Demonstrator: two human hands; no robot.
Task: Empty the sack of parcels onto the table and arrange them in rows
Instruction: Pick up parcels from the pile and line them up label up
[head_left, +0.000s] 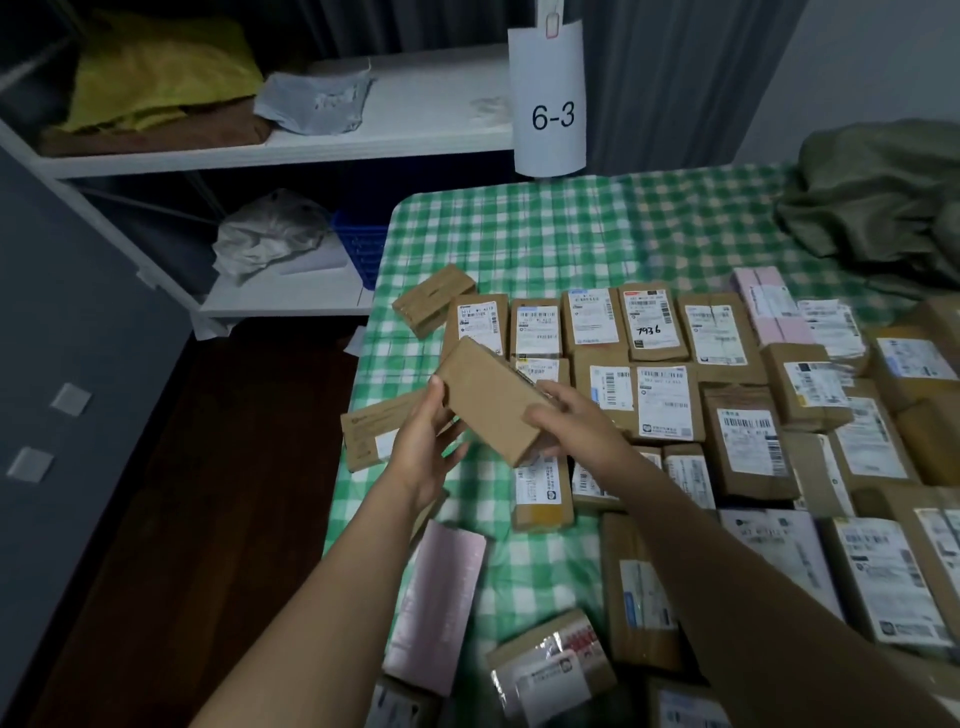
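I hold a plain brown cardboard parcel (488, 397) tilted above the table, its blank side up. My left hand (426, 441) grips its near left edge, and my right hand (576, 423) grips its right end. Below and to the right, several labelled brown parcels (660, 325) lie in rows on the green checked tablecloth (519, 234). Loose parcels lie askew at the left: one (434, 299) at the far corner, one (371, 434) under my left hand. A pink parcel (439, 597) lies near the front edge. The olive sack (883, 202) is crumpled at the far right.
White shelving (291, 145) stands to the left with yellow and brown cloth, grey bags and a blue basket (361, 249). A paper sign reading 6-3 (550, 98) hangs at the back. The table's left edge drops to a dark floor (208, 493).
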